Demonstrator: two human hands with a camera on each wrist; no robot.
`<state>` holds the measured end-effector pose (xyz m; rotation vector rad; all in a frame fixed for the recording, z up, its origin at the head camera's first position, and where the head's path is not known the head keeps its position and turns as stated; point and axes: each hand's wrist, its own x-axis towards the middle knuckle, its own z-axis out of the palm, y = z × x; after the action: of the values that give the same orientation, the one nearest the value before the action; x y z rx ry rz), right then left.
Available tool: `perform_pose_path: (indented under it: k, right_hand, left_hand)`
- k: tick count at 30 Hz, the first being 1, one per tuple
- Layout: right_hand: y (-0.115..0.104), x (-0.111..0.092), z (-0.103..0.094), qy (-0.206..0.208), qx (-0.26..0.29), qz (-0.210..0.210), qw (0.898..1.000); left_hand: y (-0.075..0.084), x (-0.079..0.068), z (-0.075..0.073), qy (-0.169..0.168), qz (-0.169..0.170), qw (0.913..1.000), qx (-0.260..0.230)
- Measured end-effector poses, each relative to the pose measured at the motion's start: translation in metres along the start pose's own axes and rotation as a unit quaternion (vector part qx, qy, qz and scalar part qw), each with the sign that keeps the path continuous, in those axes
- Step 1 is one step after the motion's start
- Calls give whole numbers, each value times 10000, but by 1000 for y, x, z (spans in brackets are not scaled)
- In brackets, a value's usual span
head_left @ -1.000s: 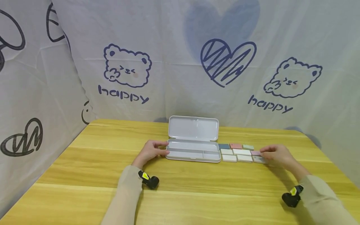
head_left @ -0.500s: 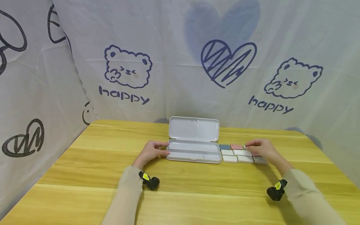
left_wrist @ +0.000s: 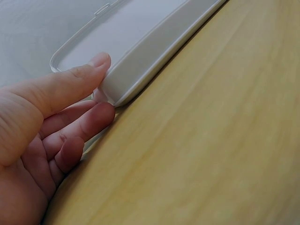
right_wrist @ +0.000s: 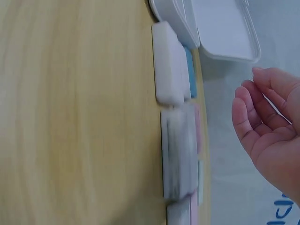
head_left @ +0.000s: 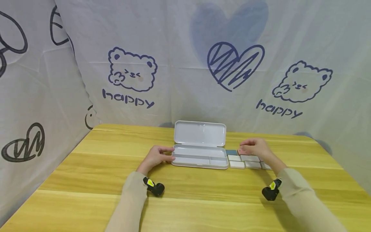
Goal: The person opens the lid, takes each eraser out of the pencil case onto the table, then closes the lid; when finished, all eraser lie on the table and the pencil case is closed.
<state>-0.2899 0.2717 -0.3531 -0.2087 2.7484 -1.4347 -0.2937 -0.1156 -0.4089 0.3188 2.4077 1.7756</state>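
A white hinged case (head_left: 200, 165), like a pencil box, lies with its lid (head_left: 200, 132) up and dividers inside. My left hand (head_left: 155, 158) holds its left end; in the left wrist view the thumb (left_wrist: 96, 65) lies over the corner, with fingers beside and below. Right of the case are several small flat blocks: blue (head_left: 231, 152), pink (right_wrist: 198, 131), light green (right_wrist: 200, 180), lilac (right_wrist: 193, 208) and white (head_left: 236, 164). My right hand (head_left: 256, 148) is over the pink block, fingers loosely bent, holding nothing visible. It covers the green block in the head view.
Wooden table (head_left: 188, 196) extends in front of the case and on both sides. A white printed curtain (head_left: 179, 64) hangs just behind the table's far edge.
My right hand has moved left along the blocks, from the lilac one past the green one to the pink one. My left hand stays at the case's end.
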Motion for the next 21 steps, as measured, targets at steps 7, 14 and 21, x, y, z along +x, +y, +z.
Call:
perform_pose_path:
  k: [7, 14, 21]
  right_hand:
    - [-19, 9, 16, -72, 551, 314, 9980]
    - [-32, 24, 31, 84, 314, -323, 9990]
    - [-45, 39, 43, 280, 186, -784, 9964]
  left_hand:
    - [0, -1, 0, 23, -17, 10000, -65]
    - [1, -1, 0, -14, -24, 9999, -107]
    - [1, -1, 0, 0, -48, 10000, -75]
